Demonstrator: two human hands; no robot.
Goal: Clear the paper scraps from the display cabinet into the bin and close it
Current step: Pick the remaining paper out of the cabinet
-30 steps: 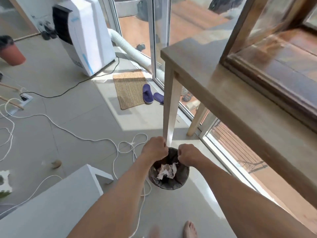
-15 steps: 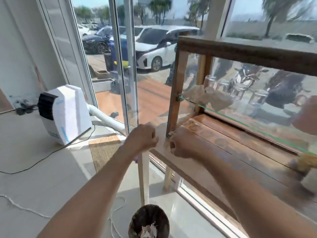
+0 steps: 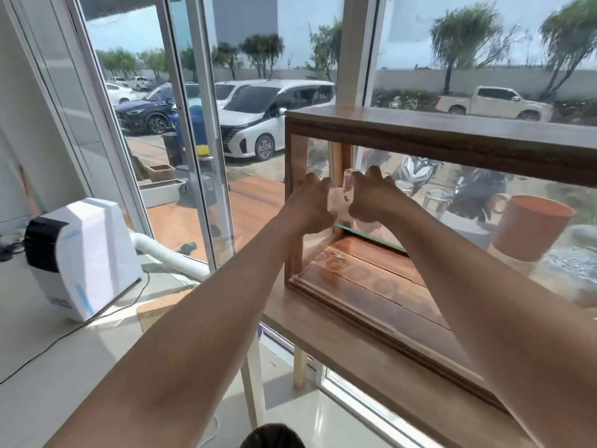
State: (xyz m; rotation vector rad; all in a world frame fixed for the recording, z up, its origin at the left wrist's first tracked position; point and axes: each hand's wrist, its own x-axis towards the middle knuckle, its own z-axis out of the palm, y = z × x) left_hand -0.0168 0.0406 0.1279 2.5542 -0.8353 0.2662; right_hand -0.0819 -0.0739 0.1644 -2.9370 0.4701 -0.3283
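Both hands, left hand (image 3: 311,202) and right hand (image 3: 371,197), grip a paper scrap (image 3: 337,203) at frame centre inside the display cabinet (image 3: 420,130); next, seemingly, carrying it to the bin (image 3: 273,437).

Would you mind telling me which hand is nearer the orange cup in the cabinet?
Right. The right hand is inside the cabinet on the orange cup's side; the left hand is beyond it, by the cabinet's left post.

**Bench and floor: contents**

Wooden bench (image 3: 323,331), pale legs, set along the window. Carries one wood-framed glass display cabinet (image 3: 420,137) at its left end. Floor (image 3: 48,367), pale and glossy: white portable air conditioner (image 3: 80,260) with ribbed hose, woven mat (image 3: 161,305), black cable, dark bin (image 3: 273,436) beneath the bench edge.
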